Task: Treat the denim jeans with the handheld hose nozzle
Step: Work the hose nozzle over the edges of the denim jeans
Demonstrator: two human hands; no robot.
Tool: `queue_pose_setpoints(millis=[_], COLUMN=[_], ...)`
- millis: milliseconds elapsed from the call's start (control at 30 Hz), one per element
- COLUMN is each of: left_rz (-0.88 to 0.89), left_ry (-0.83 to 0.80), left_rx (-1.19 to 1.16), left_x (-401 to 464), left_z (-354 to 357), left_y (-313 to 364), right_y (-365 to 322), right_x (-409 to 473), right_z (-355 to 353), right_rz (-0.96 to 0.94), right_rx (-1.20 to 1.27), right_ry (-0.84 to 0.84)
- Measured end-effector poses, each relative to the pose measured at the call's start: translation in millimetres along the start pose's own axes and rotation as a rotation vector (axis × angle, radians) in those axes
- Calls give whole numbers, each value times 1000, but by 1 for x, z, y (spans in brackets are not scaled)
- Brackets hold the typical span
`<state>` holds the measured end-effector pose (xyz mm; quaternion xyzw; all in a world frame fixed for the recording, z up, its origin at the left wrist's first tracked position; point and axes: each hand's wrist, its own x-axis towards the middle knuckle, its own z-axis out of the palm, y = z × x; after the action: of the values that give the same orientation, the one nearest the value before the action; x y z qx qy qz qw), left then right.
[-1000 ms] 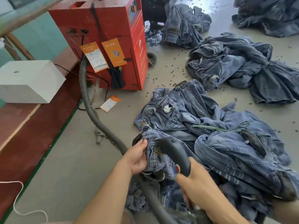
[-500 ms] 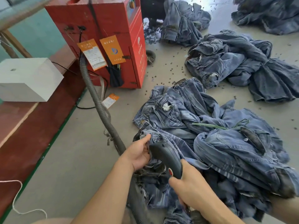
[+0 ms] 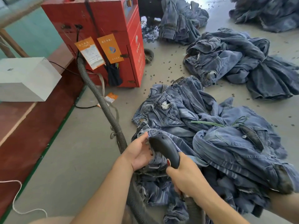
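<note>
The head camera looks down on a grey concrete floor (image 3: 68, 159) scattered with small dark bits, thickest in front of the red machine (image 3: 103, 38). That machine stands at the upper left; two orange tags (image 3: 98, 50) hang on its near side and a small dark pouch (image 3: 114, 76) hangs below them. A third tag (image 3: 110, 97) lies on the floor near its base. Along the left runs a dark red strip of floor (image 3: 27, 135) edged with a green line, and a white box (image 3: 27, 78) sits on it. A white string (image 3: 14, 198) loops across the lower left corner. Behind the box the wall is pale green.

A ribbed grey hose (image 3: 106, 109) leaves the machine's side, crosses the floor and passes under the arms.

The jeans (image 3: 226, 151) lie in a crumpled blue heap at the centre and right of the floor. More denim heaps (image 3: 242, 62) lie behind it, well apart, toward the top right.

The left hand (image 3: 140, 152) pinches a fold at the near edge of the jeans. The right hand (image 3: 186, 175) is wrapped round the handle of the black nozzle (image 3: 165, 149), whose head lies against the held fold, just beside the left hand's fingers.
</note>
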<state>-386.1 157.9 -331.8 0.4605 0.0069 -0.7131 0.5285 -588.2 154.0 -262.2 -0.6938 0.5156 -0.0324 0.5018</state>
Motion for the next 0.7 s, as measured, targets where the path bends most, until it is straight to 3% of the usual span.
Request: queue_pose_setpoints(millis=[167, 367, 533, 600, 700], left_rz=[-13, -9, -31, 13, 137], left_ry=[-75, -75, -118, -94, 46], left_rx=[-45, -66, -85, 34, 432], left_x=[-1, 4, -6, -3, 9], left_z=[-3, -4, 0, -1, 0], left_y=[0, -1, 1, 8, 15], right_y=[-2, -3, -13, -5, 10], right_x=[0, -11, 23, 15, -5], right_z=[-18, -7, -38, -53, -60], right_rz=[11, 28, 57, 65, 98], right_rx=[265, 110, 353, 466, 498], right_ry=[149, -69, 167, 172, 98])
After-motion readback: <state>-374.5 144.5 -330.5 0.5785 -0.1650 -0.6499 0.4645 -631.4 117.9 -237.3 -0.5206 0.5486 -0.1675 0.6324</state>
